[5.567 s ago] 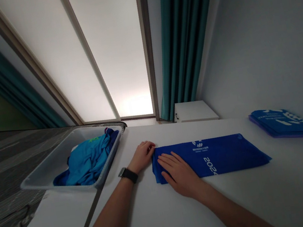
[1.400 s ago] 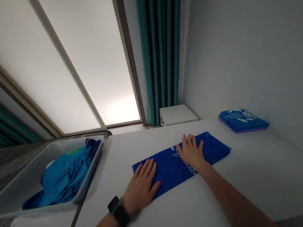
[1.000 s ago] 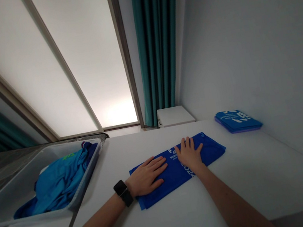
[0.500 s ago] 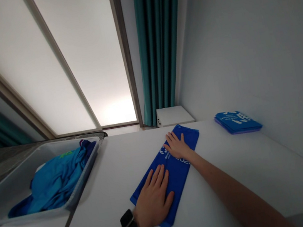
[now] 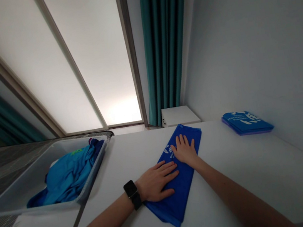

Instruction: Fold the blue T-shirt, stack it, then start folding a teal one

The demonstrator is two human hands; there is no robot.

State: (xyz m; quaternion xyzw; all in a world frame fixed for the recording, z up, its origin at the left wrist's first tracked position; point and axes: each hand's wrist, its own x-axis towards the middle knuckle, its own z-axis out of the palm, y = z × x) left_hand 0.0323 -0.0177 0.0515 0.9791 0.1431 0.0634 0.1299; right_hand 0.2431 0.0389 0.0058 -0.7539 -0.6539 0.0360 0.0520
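Note:
A blue piece of clothing with white print [image 5: 179,187] lies folded into a long strip, slanting across the white table [image 5: 120,220]. My left hand [image 5: 157,181], with a black watch on the wrist, rests flat on its middle, fingers stretched toward the right. On the upper part lies my right hand [image 5: 185,150], palm down with the fingers spread. Neither hand grips the cloth. Part of the white print is covered by my right hand and forearm.
To the right, by the wall, sits a neat stack of folded blue clothing [image 5: 247,121]. A translucent plastic bin [image 5: 12,204] at the left holds crumpled blue clothes [image 5: 71,174]. Beyond the table's far edge stand a small white cabinet [image 5: 179,115] and a teal curtain [image 5: 167,48].
My left hand has slid up along the cloth and turned, its fingers now pointing right. My right hand stays on the upper part. The whole view has shifted slightly.

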